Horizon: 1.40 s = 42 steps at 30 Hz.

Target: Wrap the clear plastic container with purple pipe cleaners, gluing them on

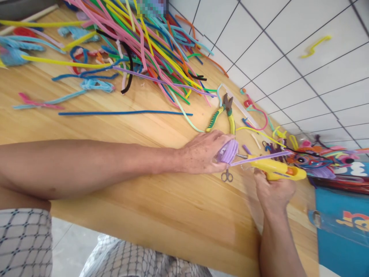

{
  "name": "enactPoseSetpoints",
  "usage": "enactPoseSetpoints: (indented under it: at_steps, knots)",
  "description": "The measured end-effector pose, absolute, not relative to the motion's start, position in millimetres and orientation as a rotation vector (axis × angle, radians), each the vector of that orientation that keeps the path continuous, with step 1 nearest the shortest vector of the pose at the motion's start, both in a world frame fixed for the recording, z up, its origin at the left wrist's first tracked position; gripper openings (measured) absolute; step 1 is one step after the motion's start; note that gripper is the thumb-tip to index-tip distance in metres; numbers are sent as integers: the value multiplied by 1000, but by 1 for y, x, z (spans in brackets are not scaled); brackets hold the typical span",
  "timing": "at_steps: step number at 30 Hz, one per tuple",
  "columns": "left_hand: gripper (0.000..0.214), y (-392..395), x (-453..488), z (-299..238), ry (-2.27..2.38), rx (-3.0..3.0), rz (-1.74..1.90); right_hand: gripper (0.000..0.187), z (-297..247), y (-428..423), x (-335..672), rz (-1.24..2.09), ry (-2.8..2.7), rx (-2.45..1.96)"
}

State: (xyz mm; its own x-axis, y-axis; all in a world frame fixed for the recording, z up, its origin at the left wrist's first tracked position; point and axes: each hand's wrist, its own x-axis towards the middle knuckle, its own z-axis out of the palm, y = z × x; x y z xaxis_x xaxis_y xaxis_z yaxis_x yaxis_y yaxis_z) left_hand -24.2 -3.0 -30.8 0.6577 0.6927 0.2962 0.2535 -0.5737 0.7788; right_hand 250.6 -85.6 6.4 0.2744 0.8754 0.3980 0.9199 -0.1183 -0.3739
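Observation:
My left hand (203, 152) is closed around a purple coiled pipe-cleaner piece (228, 151), with a purple stem (259, 158) running out of it to the right. My right hand (272, 190) grips a yellow glue gun (276, 168), whose metal nozzle (241, 156) touches the purple coil. Both hands rest over the wooden table (144, 192). Small scissors (227, 176) lie on the table just below the coil.
A big heap of coloured pipe cleaners (150, 46) covers the far part of the table. Green-and-yellow pliers (223, 113) lie beyond my left hand. A colourful pipe-cleaner craft (317, 157) and a blue box (343, 227) sit at the right. White tiled floor (288, 46) lies beyond.

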Motion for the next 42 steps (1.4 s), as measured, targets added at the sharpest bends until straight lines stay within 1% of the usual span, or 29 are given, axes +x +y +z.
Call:
enactPoseSetpoints:
  at_steps: [7,13,18,21,24,28,30,33,36,39,42]
  knots:
    - [73,-3,-25,-34,725,2147,803,17,7,-85,245,-61,-1523,-2034]
    - [71,-3,-24,-33,726,2149,801,21,6,-85,250,-103,-1539,-2058]
    - [73,-3,-24,-32,727,2144,788,20,6,-84,245,-96,-1528,-2044]
    - [72,-3,-24,-33,729,2137,801,20,10,-82,236,17,-1408,-1997]
    - [72,-3,-24,-33,725,2128,810,26,14,-82,234,187,-1299,-1984]
    - [74,-2,-24,-33,721,2098,849,35,14,-83,243,375,-1299,-1959]
    - [75,-1,-24,-33,714,2082,868,37,11,-83,247,470,-1292,-1852]
    - [72,1,-23,-35,702,2069,872,38,9,-80,246,618,-1270,-1625]
    - [69,3,-25,-36,652,2074,875,36,18,-78,243,704,-1212,-1478]
    - [69,3,-28,-35,601,2079,868,36,37,-83,257,667,-1130,-1439]
    - [69,3,-30,-35,567,2087,869,34,53,-101,300,491,-1088,-1491]
